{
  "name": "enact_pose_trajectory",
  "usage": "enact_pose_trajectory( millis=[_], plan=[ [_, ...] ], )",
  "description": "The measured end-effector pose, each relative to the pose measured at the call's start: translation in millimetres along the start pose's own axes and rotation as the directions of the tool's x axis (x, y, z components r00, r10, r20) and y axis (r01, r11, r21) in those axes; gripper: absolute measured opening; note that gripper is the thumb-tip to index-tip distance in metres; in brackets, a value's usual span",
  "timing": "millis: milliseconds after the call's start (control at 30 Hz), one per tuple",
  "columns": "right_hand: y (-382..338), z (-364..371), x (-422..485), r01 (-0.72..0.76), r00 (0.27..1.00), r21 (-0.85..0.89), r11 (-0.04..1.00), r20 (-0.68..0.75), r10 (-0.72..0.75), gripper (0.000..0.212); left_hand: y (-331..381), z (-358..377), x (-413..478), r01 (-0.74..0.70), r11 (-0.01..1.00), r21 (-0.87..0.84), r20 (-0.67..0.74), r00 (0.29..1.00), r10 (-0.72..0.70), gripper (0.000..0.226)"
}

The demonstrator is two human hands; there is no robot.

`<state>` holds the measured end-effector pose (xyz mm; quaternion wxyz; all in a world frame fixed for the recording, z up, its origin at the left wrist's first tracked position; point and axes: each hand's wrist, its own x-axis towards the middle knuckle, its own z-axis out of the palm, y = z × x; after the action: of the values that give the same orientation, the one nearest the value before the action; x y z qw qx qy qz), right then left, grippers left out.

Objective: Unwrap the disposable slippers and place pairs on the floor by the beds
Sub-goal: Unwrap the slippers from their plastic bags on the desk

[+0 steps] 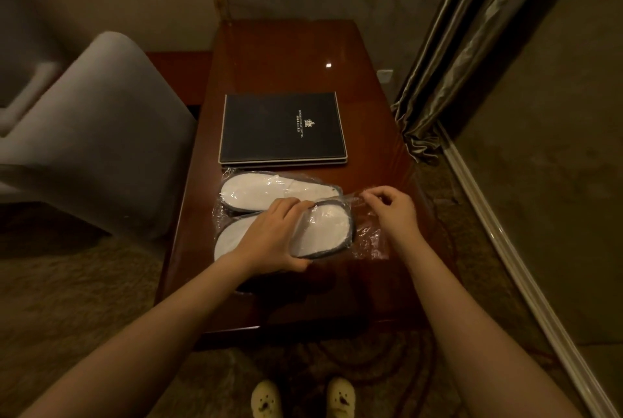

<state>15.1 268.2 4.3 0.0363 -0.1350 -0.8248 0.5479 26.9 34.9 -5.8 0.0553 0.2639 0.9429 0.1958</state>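
Two packs of white disposable slippers in clear plastic lie on the brown wooden table (290,56). The far pack (269,191) lies flat just in front of a black folder. My left hand (273,235) grips the near slipper pack (323,228) across its middle, thumb under the near edge, with the dark-rimmed toe end sticking out to the right. My right hand (392,212) pinches the open end of that pack's plastic wrapper (369,239), which trails crumpled onto the table at the right.
A black hotel folder (281,129) lies in the middle of the table. A grey upholstered chair (94,134) stands to the left. A curtain (448,56) hangs at the right, beside a raised floor ledge. Patterned carpet lies below, with my feet in yellow shoes (303,397).
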Motion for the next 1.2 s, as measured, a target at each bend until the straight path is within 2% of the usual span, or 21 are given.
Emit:
enact_pose_trajectory(
  millis=[100,200,233,300,333,400,467,500,567,700,767,867,933,1000,1067,1200],
  plan=[
    [-5.0,1.9,6.0,-0.064,0.997,0.022,0.998,-0.036,0.065,0.009,1.5,-6.5,-5.5,-0.02,1.0,-0.002,-0.027,0.999,0.02,0.103],
    [-11.7,6.6,7.0,-0.172,0.982,0.133,0.976,-0.05,0.18,0.01,-1.6,-12.8,-9.4,0.0,1.0,0.004,-0.039,0.999,0.0,0.104],
    [-14.3,5.9,6.4,-0.16,0.981,0.134,0.978,-0.093,0.173,0.009,-4.2,-14.6,-11.4,0.015,1.0,0.001,-0.047,0.999,-0.015,0.104],
    [-20.6,1.5,2.5,0.001,0.984,0.025,1.0,-0.181,0.004,0.008,-10.3,-17.3,-16.5,0.037,0.999,0.018,-0.076,0.997,-0.036,0.104],
    [-24.9,-0.7,-1.0,0.106,0.982,-0.045,0.993,-0.155,-0.112,0.01,-12.2,-18.1,-18.5,0.045,0.998,0.033,-0.085,0.995,-0.042,0.104],
    [-34.1,0.4,-8.3,0.222,0.974,-0.127,0.967,0.074,-0.214,0.011,-12.0,-18.3,-19.4,0.046,0.998,0.044,-0.104,0.994,-0.041,0.104],
    [-40.6,8.2,-14.2,0.204,0.933,-0.176,0.963,0.332,-0.137,0.014,-8.5,-17.4,-17.1,0.043,0.998,0.038,-0.139,0.99,-0.037,0.103],
    [-43.4,12.0,-16.0,0.172,0.914,-0.176,0.969,0.395,-0.091,0.016,-7.0,-16.9,-16.0,0.045,0.998,0.038,-0.153,0.987,-0.039,0.103],
    [-47.9,17.3,-16.5,0.157,0.9,-0.176,0.972,0.431,-0.067,0.02,-4.9,-15.3,-15.8,0.042,0.998,0.055,-0.167,0.985,-0.033,0.102],
    [-52.7,25.2,-17.8,0.262,0.877,-0.249,0.932,0.464,-0.123,0.021,-6.9,-7.5,-16.4,0.042,0.995,0.092,-0.16,0.987,-0.027,0.104],
    [-57.8,25.2,-16.2,0.251,0.899,-0.219,0.943,0.414,-0.143,0.014,-10.8,-4.8,-15.9,0.076,0.994,0.075,-0.14,0.988,-0.065,0.107],
    [-64.6,16.4,-10.1,0.188,0.928,-0.172,0.967,0.355,-0.117,0.021,-20.2,-3.8,-17.4,0.129,0.991,0.04,-0.108,0.986,-0.124,0.112],
    [-67.9,6.3,-5.9,0.157,0.931,-0.152,0.976,0.352,-0.095,0.022,-23.3,-3.9,-16.7,0.128,0.991,0.048,-0.099,0.987,-0.123,0.114],
    [-69.8,-2.4,0.0,0.155,0.917,-0.211,0.965,0.395,-0.061,0.021,-22.9,-2.8,-14.6,0.106,0.991,0.079,-0.102,0.99,-0.098,0.114],
    [-72.7,-7.0,4.8,0.206,0.885,-0.345,0.916,0.465,-0.024,0.022,-19.6,-1.9,-12.7,0.081,0.99,0.116,-0.109,0.992,-0.069,0.113],
    [-80.4,7.8,5.9,0.381,0.83,-0.558,0.737,0.558,-0.007,0.033,-11.7,1.5,-8.5,-0.003,0.98,0.197,-0.139,0.99,0.032,0.105]
  ],
)
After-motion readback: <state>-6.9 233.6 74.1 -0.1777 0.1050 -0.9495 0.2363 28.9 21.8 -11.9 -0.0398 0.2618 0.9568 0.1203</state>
